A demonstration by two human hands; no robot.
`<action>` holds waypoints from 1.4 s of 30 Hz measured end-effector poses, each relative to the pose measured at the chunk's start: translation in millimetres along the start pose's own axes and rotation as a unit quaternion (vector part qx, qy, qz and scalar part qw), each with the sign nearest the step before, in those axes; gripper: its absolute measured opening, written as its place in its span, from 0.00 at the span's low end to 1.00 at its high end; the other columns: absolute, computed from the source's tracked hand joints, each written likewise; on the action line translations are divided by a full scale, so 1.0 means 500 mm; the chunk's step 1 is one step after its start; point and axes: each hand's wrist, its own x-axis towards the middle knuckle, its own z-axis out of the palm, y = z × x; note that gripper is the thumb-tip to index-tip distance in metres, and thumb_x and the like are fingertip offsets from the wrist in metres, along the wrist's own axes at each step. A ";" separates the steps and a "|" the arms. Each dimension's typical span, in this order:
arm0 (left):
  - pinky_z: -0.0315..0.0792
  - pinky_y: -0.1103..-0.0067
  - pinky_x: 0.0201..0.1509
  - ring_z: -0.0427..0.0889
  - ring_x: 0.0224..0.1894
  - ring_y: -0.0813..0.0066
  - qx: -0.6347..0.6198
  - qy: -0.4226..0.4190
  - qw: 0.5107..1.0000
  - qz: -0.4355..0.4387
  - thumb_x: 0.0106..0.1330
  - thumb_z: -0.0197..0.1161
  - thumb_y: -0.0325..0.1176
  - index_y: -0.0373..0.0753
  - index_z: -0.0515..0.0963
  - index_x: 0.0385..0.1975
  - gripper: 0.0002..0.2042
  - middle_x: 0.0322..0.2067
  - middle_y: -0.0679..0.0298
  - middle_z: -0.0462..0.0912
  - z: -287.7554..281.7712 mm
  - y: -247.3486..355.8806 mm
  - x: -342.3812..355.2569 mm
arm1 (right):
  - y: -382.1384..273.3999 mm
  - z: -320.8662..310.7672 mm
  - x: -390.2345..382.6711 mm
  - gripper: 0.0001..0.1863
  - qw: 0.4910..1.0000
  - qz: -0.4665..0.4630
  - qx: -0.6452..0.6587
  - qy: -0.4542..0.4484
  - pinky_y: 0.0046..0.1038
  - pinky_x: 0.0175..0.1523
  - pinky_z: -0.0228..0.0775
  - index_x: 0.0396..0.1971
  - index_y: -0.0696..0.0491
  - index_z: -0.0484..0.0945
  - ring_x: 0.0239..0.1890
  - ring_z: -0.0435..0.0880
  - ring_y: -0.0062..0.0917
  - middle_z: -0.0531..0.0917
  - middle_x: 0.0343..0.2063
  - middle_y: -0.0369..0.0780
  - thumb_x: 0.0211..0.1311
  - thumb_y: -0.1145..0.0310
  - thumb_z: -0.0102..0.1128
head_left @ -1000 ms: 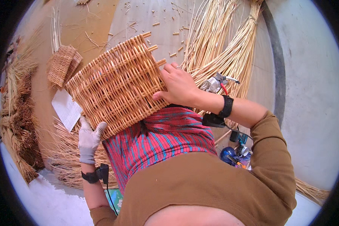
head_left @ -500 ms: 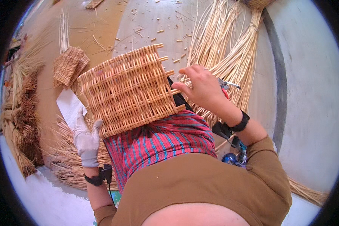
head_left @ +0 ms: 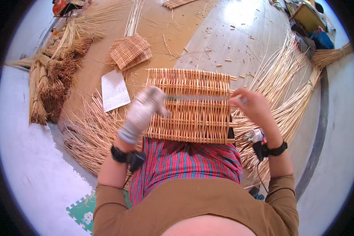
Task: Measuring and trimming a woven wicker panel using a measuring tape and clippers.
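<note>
A rectangular woven wicker panel (head_left: 192, 118) rests on my lap, over a red and blue striped cloth (head_left: 185, 163). My left hand (head_left: 145, 108), in a pale glove, sits on the panel's left side and grips one end of a thin wicker rod (head_left: 196, 97) that lies across the weave. My bare right hand (head_left: 251, 105) pinches the rod's other end at the panel's right edge. Both wrists wear black bands.
Loose pale wicker rods (head_left: 287, 90) fan out on the right and at the lower left (head_left: 86, 137). Smaller woven mats (head_left: 129, 51) and a white paper sheet (head_left: 115, 90) lie on the brown board. Dark reed bundles (head_left: 51, 82) lie left. Pliers (head_left: 255, 137) rest by my right wrist.
The panel has turned from tilted to level on my lap. My left hand rose from below it onto its left side, and both hands now hold a rod across it.
</note>
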 end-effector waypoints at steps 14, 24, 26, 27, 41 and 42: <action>0.67 0.82 0.32 0.73 0.28 0.84 0.164 0.245 0.955 0.023 0.68 0.70 0.47 0.35 0.83 0.40 0.18 0.29 0.73 0.81 -0.222 -0.118 0.196 | 0.136 0.032 0.135 0.25 0.991 -0.003 -0.083 0.102 0.40 0.37 0.76 0.32 0.49 0.88 0.32 0.85 0.41 0.86 0.26 0.42 0.63 0.39 0.62; 0.67 0.86 0.32 0.72 0.27 0.86 0.119 0.241 0.962 0.040 0.70 0.70 0.41 0.39 0.83 0.35 0.11 0.28 0.74 0.82 -0.184 -0.130 0.207 | 0.158 0.052 0.125 0.26 0.991 0.018 -0.071 0.114 0.40 0.37 0.76 0.31 0.48 0.88 0.33 0.86 0.39 0.86 0.28 0.41 0.63 0.38 0.62; 0.67 0.86 0.32 0.71 0.27 0.87 0.122 0.242 0.962 0.041 0.69 0.70 0.40 0.39 0.83 0.35 0.11 0.28 0.74 0.81 -0.168 -0.120 0.207 | 0.161 0.052 0.122 0.25 0.991 0.022 -0.057 0.117 0.41 0.37 0.77 0.31 0.49 0.88 0.33 0.86 0.40 0.86 0.27 0.42 0.62 0.39 0.63; 0.66 0.87 0.32 0.71 0.27 0.87 0.122 0.242 0.962 0.041 0.69 0.70 0.40 0.39 0.83 0.35 0.10 0.27 0.75 0.80 -0.165 -0.118 0.206 | 0.161 0.051 0.119 0.25 0.991 0.026 -0.047 0.119 0.41 0.36 0.77 0.30 0.49 0.88 0.33 0.87 0.41 0.87 0.26 0.43 0.62 0.39 0.63; 0.72 0.81 0.47 0.78 0.39 0.80 0.298 0.291 0.904 0.093 0.74 0.63 0.40 0.33 0.84 0.44 0.14 0.34 0.66 0.86 -0.166 -0.071 0.134 | 0.096 0.019 0.070 0.24 0.995 0.023 -0.022 0.091 0.39 0.35 0.74 0.30 0.51 0.88 0.31 0.85 0.41 0.84 0.25 0.46 0.63 0.42 0.64; 0.73 0.81 0.49 0.79 0.42 0.80 0.316 0.276 0.902 0.097 0.76 0.60 0.37 0.33 0.84 0.46 0.13 0.37 0.65 0.86 -0.131 -0.049 0.110 | 0.098 0.017 0.046 0.22 0.995 0.009 -0.004 0.099 0.39 0.35 0.73 0.30 0.53 0.87 0.29 0.84 0.41 0.84 0.24 0.45 0.63 0.46 0.66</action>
